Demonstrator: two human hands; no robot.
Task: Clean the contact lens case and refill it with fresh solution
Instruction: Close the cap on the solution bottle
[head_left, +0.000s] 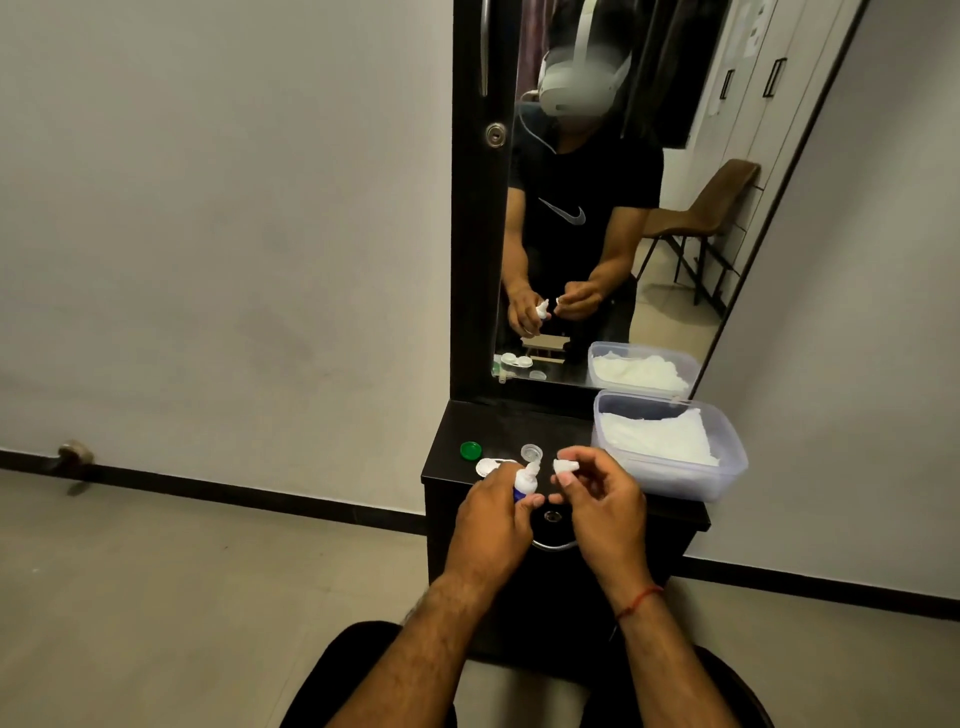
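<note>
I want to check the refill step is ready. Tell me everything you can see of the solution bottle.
The solution bottle is small, white plastic by its look, with a blue label. The left hand grips its body and hides most of it. Its white nozzle is bare, tilted toward the right hand, which pinches a white cap close beside it.

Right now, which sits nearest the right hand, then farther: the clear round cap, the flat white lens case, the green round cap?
1. Clear round cap, just left of the right hand.
2. Flat white lens case, farther left, partly behind the left hand.
3. Green round cap, farthest left.
</note>
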